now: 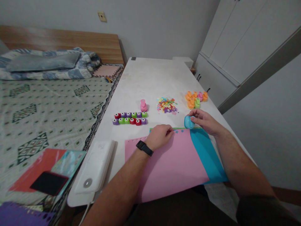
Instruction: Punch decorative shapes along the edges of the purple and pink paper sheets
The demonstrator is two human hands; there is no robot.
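no words or numbers could be read anywhere. a faint printed mark sat on the white plastic device, though it seemed too blurred to make out.

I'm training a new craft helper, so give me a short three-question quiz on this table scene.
1. What does the right hand hold?
2. True or false: the black wristband sits on the left arm.
3. What lies between the pink punch and the orange punches: A) a pile of coloured paper cut-outs, B) a bed pillow, C) a phone?

Key: 1. A blue craft punch. 2. True. 3. A.
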